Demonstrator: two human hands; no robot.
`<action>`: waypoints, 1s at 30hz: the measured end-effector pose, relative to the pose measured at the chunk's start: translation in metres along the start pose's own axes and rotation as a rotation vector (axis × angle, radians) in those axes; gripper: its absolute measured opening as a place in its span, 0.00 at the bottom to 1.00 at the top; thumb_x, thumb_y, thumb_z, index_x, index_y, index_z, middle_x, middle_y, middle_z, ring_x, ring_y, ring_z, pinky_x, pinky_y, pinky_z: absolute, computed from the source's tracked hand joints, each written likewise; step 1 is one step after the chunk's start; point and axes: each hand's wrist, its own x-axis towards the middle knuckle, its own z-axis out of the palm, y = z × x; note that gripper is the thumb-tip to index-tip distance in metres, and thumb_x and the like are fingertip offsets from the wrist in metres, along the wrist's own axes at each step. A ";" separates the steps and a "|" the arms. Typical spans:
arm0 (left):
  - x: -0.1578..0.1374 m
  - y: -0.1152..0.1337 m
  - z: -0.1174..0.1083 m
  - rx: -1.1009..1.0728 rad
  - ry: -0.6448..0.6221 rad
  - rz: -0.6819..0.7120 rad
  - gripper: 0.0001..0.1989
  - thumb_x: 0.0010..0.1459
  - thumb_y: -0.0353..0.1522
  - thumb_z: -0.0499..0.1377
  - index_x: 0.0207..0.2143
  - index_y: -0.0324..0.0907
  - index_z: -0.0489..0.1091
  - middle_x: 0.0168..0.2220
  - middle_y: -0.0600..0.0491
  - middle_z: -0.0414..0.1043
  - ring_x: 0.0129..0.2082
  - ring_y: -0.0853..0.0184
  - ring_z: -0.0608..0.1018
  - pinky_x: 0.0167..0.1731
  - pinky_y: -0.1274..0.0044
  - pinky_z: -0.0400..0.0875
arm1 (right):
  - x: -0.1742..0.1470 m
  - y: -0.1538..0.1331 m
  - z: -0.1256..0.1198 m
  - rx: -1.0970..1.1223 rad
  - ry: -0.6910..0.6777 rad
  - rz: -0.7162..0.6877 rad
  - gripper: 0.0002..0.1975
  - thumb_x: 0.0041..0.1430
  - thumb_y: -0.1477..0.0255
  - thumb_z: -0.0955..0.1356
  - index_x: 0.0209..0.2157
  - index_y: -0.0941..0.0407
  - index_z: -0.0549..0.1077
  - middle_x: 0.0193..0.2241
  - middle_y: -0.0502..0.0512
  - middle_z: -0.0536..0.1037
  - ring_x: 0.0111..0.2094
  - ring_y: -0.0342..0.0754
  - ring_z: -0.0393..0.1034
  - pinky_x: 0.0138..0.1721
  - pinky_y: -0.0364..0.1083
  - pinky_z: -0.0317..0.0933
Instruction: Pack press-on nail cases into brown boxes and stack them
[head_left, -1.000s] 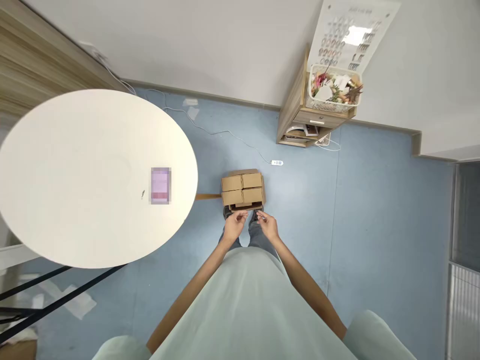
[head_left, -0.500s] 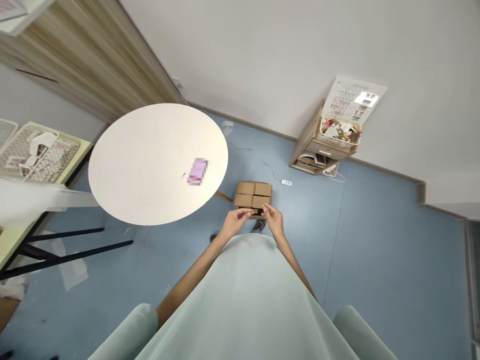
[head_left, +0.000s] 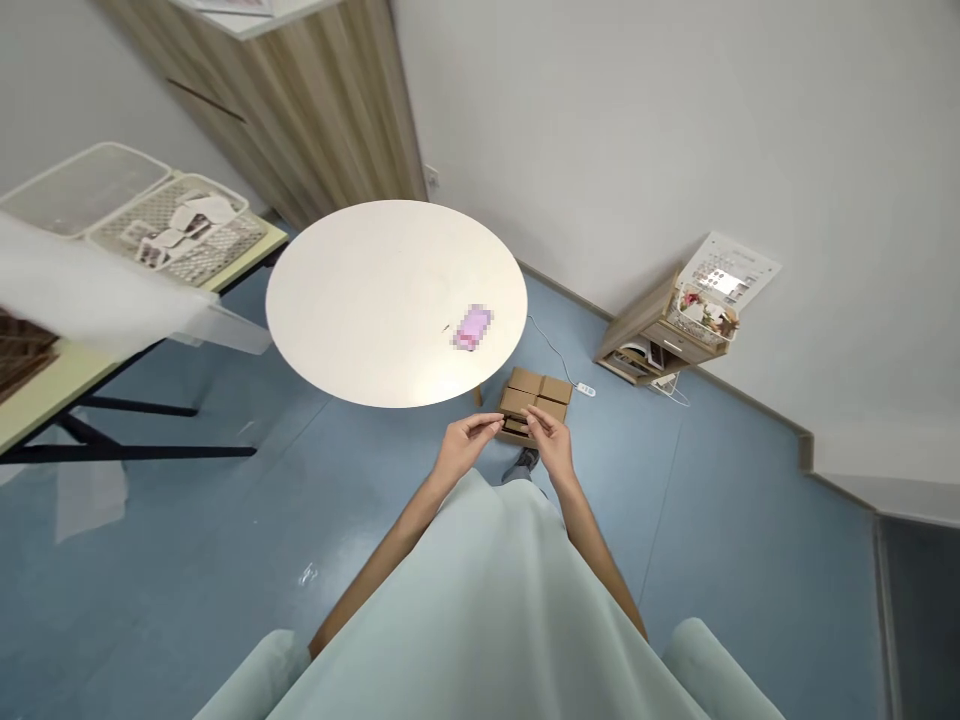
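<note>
Brown cardboard boxes (head_left: 556,389) on the blue floor (head_left: 720,480) ahead of me, packed as a block in an open carton (head_left: 516,440), dark gap along the near side. Both hands up in front of my pale green shirt (head_left: 487,590), fingertips facing each other, hands apart. Left hand (head_left: 456,449): fingers bent inward, thumb tucked close below them; in view the tips overlap the carton's near left edge. Right hand (head_left: 555,448): thumb and fingers half curled, tips crossing the front boxes in view. Can't make out whether either pinch is closed or has something thin in it; contact with the cardboard is also unclear from this angle. One dark shoe (head_left: 529,458) just below the carton. Round white table (head_left: 367,300) to the left, blurred pink item (head_left: 472,328) on top. White power strip (head_left: 585,389) on the floor, just right of the boxes.
</note>
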 end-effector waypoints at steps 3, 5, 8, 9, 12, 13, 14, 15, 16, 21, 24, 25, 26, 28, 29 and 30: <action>-0.026 -0.001 -0.046 -0.063 0.089 0.019 0.24 0.57 0.51 0.72 0.48 0.44 0.86 0.51 0.44 0.88 0.57 0.49 0.87 0.64 0.58 0.81 | -0.019 -0.006 0.045 -0.038 -0.051 -0.008 0.33 0.59 0.43 0.77 0.55 0.53 0.86 0.56 0.65 0.88 0.45 0.58 0.86 0.54 0.59 0.80; -0.043 0.000 -0.074 -0.102 0.151 0.030 0.24 0.57 0.50 0.73 0.48 0.43 0.86 0.51 0.44 0.88 0.57 0.49 0.87 0.64 0.58 0.81 | -0.029 -0.010 0.075 -0.078 -0.089 -0.013 0.34 0.58 0.42 0.77 0.55 0.53 0.85 0.56 0.65 0.88 0.45 0.58 0.86 0.53 0.58 0.80; -0.064 0.004 -0.113 -0.175 0.262 0.061 0.24 0.57 0.49 0.73 0.48 0.43 0.85 0.51 0.43 0.88 0.56 0.49 0.88 0.64 0.58 0.81 | -0.042 -0.017 0.121 -0.137 -0.177 -0.026 0.34 0.58 0.42 0.77 0.54 0.53 0.85 0.56 0.66 0.87 0.44 0.57 0.87 0.51 0.58 0.80; -0.069 0.006 -0.125 -0.204 0.304 0.071 0.24 0.57 0.49 0.73 0.48 0.42 0.85 0.51 0.43 0.88 0.56 0.49 0.88 0.64 0.58 0.81 | -0.045 -0.020 0.136 -0.151 -0.212 -0.029 0.34 0.58 0.42 0.77 0.54 0.54 0.85 0.56 0.66 0.87 0.44 0.57 0.87 0.50 0.57 0.80; -0.083 0.010 -0.158 -0.281 0.403 0.086 0.25 0.58 0.49 0.73 0.50 0.41 0.84 0.53 0.42 0.87 0.57 0.49 0.87 0.64 0.58 0.80 | -0.049 -0.031 0.182 -0.190 -0.322 -0.040 0.33 0.60 0.42 0.77 0.54 0.54 0.85 0.55 0.65 0.88 0.44 0.58 0.86 0.50 0.58 0.80; -0.086 0.011 -0.169 -0.297 0.426 0.087 0.25 0.58 0.49 0.72 0.51 0.41 0.84 0.54 0.42 0.87 0.57 0.49 0.87 0.65 0.58 0.80 | -0.049 -0.034 0.197 -0.202 -0.358 -0.047 0.33 0.60 0.43 0.77 0.54 0.54 0.85 0.55 0.65 0.88 0.44 0.58 0.86 0.50 0.58 0.80; -0.089 0.011 -0.180 -0.308 0.447 0.088 0.25 0.59 0.49 0.72 0.52 0.41 0.84 0.55 0.42 0.87 0.58 0.49 0.87 0.65 0.58 0.79 | -0.049 -0.038 0.213 -0.213 -0.396 -0.055 0.33 0.61 0.43 0.77 0.55 0.54 0.85 0.55 0.65 0.88 0.44 0.58 0.86 0.51 0.58 0.80; -0.092 0.011 -0.191 -0.314 0.468 0.090 0.26 0.59 0.49 0.72 0.52 0.42 0.84 0.56 0.42 0.86 0.58 0.49 0.87 0.66 0.58 0.79 | -0.047 -0.040 0.228 -0.223 -0.435 -0.064 0.32 0.61 0.43 0.77 0.55 0.54 0.85 0.55 0.65 0.88 0.44 0.58 0.86 0.52 0.58 0.80; -0.094 0.011 -0.203 -0.317 0.493 0.094 0.26 0.60 0.49 0.72 0.53 0.42 0.83 0.57 0.42 0.86 0.59 0.49 0.87 0.66 0.58 0.79 | -0.046 -0.043 0.244 -0.230 -0.473 -0.073 0.32 0.62 0.44 0.76 0.55 0.53 0.85 0.55 0.65 0.88 0.44 0.58 0.86 0.52 0.59 0.80; -0.094 0.010 -0.265 -0.317 0.617 0.105 0.27 0.61 0.50 0.71 0.54 0.41 0.83 0.57 0.41 0.86 0.58 0.50 0.87 0.66 0.57 0.78 | -0.032 -0.043 0.324 -0.227 -0.607 -0.077 0.29 0.64 0.46 0.76 0.55 0.52 0.85 0.56 0.63 0.88 0.44 0.57 0.86 0.54 0.59 0.79; -0.084 0.019 -0.306 -0.273 0.650 0.081 0.27 0.61 0.50 0.71 0.55 0.42 0.83 0.56 0.42 0.86 0.58 0.50 0.87 0.66 0.57 0.78 | -0.016 -0.041 0.371 -0.206 -0.649 -0.049 0.28 0.64 0.47 0.76 0.54 0.52 0.85 0.55 0.63 0.88 0.44 0.57 0.86 0.55 0.58 0.79; -0.079 0.023 -0.321 -0.252 0.658 0.074 0.27 0.61 0.50 0.71 0.55 0.42 0.83 0.56 0.42 0.86 0.58 0.50 0.87 0.66 0.57 0.78 | -0.009 -0.041 0.386 -0.197 -0.655 -0.043 0.27 0.64 0.47 0.76 0.55 0.52 0.85 0.55 0.62 0.88 0.44 0.56 0.86 0.55 0.58 0.79; -0.073 0.028 -0.335 -0.232 0.668 0.071 0.27 0.62 0.50 0.71 0.55 0.43 0.83 0.56 0.43 0.86 0.59 0.50 0.87 0.67 0.58 0.78 | -0.001 -0.042 0.401 -0.189 -0.658 -0.039 0.27 0.64 0.48 0.76 0.55 0.52 0.85 0.54 0.62 0.88 0.44 0.56 0.86 0.54 0.58 0.79; -0.059 0.040 -0.366 -0.200 0.688 0.070 0.27 0.61 0.50 0.71 0.55 0.43 0.83 0.56 0.43 0.86 0.59 0.50 0.86 0.66 0.58 0.78 | 0.016 -0.045 0.430 -0.176 -0.653 -0.033 0.27 0.63 0.48 0.76 0.54 0.52 0.85 0.54 0.62 0.88 0.43 0.56 0.86 0.54 0.58 0.79; -0.052 0.046 -0.381 -0.187 0.697 0.069 0.27 0.61 0.50 0.71 0.55 0.43 0.83 0.56 0.43 0.86 0.59 0.50 0.86 0.66 0.58 0.79 | 0.025 -0.047 0.444 -0.172 -0.650 -0.028 0.27 0.63 0.48 0.76 0.54 0.52 0.85 0.54 0.62 0.88 0.43 0.56 0.86 0.54 0.58 0.79; -0.044 0.051 -0.396 -0.176 0.705 0.064 0.27 0.61 0.50 0.71 0.55 0.43 0.83 0.56 0.43 0.86 0.59 0.50 0.87 0.66 0.58 0.79 | 0.034 -0.049 0.458 -0.169 -0.647 -0.021 0.27 0.63 0.48 0.76 0.54 0.52 0.85 0.53 0.63 0.88 0.43 0.56 0.86 0.53 0.58 0.79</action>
